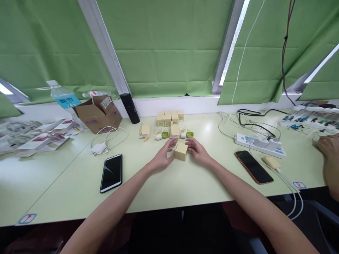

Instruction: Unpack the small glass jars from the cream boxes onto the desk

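Observation:
A small cardboard box (180,152) in pale yellow stands near the middle of the table, between my two hands. My left hand (163,156) is at its left side, fingers spread and thumb close to the lower corner. Around the right side curve the parted fingers of my right hand (198,151), their tips at or very near the box's edge; contact is hard to make out. Just behind are an opened box (174,131), a green cup-like piece (190,134), another green piece (165,134) and a small white roll (158,137).
Several closed yellow boxes (167,119) stand by the wall, with another opened box (144,130) to their left. A phone (111,173) lies left, another phone (253,167) right, near a power strip (261,144) and cables. Another person's hand (329,148) rests far right.

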`<state>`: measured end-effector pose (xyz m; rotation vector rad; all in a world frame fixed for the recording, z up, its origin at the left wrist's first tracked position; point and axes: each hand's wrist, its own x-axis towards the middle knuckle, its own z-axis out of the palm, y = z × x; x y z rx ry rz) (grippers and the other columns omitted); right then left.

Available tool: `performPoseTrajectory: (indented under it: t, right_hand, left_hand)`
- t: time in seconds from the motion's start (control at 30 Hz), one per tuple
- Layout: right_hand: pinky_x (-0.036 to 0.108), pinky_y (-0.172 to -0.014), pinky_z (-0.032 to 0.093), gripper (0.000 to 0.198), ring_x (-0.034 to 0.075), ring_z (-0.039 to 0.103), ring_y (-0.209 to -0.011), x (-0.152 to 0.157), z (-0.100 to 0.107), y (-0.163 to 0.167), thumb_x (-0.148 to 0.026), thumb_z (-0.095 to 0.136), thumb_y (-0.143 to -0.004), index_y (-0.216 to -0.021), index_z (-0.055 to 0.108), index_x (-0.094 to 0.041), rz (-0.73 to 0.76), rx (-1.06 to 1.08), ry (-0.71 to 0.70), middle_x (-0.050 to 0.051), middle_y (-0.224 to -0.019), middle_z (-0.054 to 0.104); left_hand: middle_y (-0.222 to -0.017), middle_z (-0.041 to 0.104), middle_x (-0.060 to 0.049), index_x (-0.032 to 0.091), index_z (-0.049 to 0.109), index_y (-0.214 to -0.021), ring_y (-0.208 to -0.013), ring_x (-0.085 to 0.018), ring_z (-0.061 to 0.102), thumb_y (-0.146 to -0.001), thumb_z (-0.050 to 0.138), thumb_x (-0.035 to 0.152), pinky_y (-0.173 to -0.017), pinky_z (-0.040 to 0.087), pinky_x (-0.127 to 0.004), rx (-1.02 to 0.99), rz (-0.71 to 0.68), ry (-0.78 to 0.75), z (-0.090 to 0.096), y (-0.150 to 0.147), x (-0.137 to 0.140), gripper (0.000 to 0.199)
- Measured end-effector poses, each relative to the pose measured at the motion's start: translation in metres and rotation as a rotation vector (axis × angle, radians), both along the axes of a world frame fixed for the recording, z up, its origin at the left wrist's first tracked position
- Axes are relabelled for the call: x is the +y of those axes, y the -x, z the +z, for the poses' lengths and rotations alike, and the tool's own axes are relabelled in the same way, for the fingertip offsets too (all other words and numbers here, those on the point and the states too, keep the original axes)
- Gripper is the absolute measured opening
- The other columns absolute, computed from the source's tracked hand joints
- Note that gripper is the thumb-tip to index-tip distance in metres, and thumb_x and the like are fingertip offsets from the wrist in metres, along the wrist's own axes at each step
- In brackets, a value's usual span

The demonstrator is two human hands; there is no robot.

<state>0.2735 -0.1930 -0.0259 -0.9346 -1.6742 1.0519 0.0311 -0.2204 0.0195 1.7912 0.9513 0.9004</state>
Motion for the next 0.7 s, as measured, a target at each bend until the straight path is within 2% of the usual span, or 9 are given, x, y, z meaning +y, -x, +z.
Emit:
performPoseTrajectory:
  t: [0.07,0.13,0.2,0.3,0.4,0.47,0.57,0.7]
  right_hand:
    - [0.042,-0.093,0.057,0.038,0.020,0.068,-0.099,0.005,-0.001,0.002,-0.020,0.055,-0.081,-0.118,0.055,-0.026,-0.027,0.018,0.013,0.005,-0.104,0.068]
    - [0.039,-0.086,0.057,0.033,0.019,0.068,-0.089,0.011,0.000,0.005,-0.023,0.058,-0.079,-0.112,0.057,-0.025,-0.058,0.029,0.069,0.002,-0.093,0.067]
    - [0.036,-0.077,0.057,0.028,0.018,0.065,-0.076,0.016,0.002,0.008,-0.027,0.060,-0.079,-0.106,0.058,-0.025,-0.092,0.037,0.129,-0.001,-0.084,0.066]
    - [0.033,-0.066,0.055,0.021,0.017,0.061,-0.065,0.019,0.006,0.013,-0.035,0.061,-0.082,-0.100,0.059,-0.025,-0.137,0.045,0.162,-0.003,-0.075,0.064]
    - [0.032,-0.064,0.054,0.024,0.018,0.063,-0.071,0.011,0.012,0.016,-0.044,0.062,-0.087,-0.101,0.060,-0.025,-0.187,0.053,0.113,0.000,-0.082,0.066]
    - [0.032,-0.066,0.055,0.026,0.019,0.065,-0.081,-0.001,0.018,0.018,-0.046,0.063,-0.089,-0.103,0.062,-0.025,-0.209,0.029,0.019,0.003,-0.092,0.068]
    - [0.035,-0.072,0.057,0.026,0.021,0.066,-0.090,-0.024,0.031,0.025,-0.045,0.064,-0.091,-0.109,0.062,-0.026,-0.167,-0.027,-0.109,0.007,-0.109,0.069]
    - [0.038,-0.074,0.059,0.041,0.023,0.066,-0.098,-0.044,0.040,0.039,-0.045,0.069,-0.091,-0.127,0.055,-0.030,-0.064,-0.036,-0.145,0.010,-0.126,0.064]
  left_hand:
    - [-0.159,0.047,-0.016,0.024,0.034,-0.157,-0.149,-0.031,0.043,-0.081,0.067,0.016,-0.119,0.038,-0.046,-0.050,-0.012,0.048,-0.004,-0.006,-0.006,0.084]
    - [-0.155,0.051,-0.016,0.024,0.033,-0.159,-0.146,-0.031,0.047,-0.083,0.070,0.019,-0.117,0.039,-0.046,-0.089,-0.019,0.098,-0.004,-0.013,-0.010,0.084]
    - [-0.147,0.058,-0.015,0.023,0.040,-0.155,-0.139,-0.031,0.053,-0.083,0.072,0.019,-0.113,0.043,-0.045,-0.102,0.016,0.121,-0.003,-0.019,-0.012,0.079]
    - [-0.133,0.064,-0.012,0.021,0.058,-0.137,-0.128,-0.030,0.059,-0.080,0.075,0.018,-0.109,0.046,-0.044,-0.063,0.120,0.067,-0.004,-0.020,-0.013,0.060]
    - [-0.125,0.062,-0.010,0.022,0.065,-0.119,-0.119,-0.028,0.061,-0.078,0.078,0.019,-0.106,0.048,-0.044,-0.012,0.173,-0.087,-0.007,-0.017,-0.013,0.044]
    - [-0.122,0.060,-0.009,0.023,0.065,-0.117,-0.116,-0.027,0.060,-0.078,0.079,0.019,-0.105,0.049,-0.044,0.014,0.208,-0.229,-0.008,-0.014,-0.015,0.042]
    - [-0.121,0.056,-0.010,0.023,0.064,-0.121,-0.119,-0.028,0.057,-0.080,0.075,0.015,-0.103,0.051,-0.045,0.084,0.280,-0.434,-0.009,-0.010,-0.019,0.043]
    - [-0.123,0.052,-0.013,0.022,0.060,-0.134,-0.122,-0.031,0.054,-0.084,0.068,0.010,-0.102,0.051,-0.047,0.168,0.311,-0.628,-0.011,-0.009,-0.024,0.052]
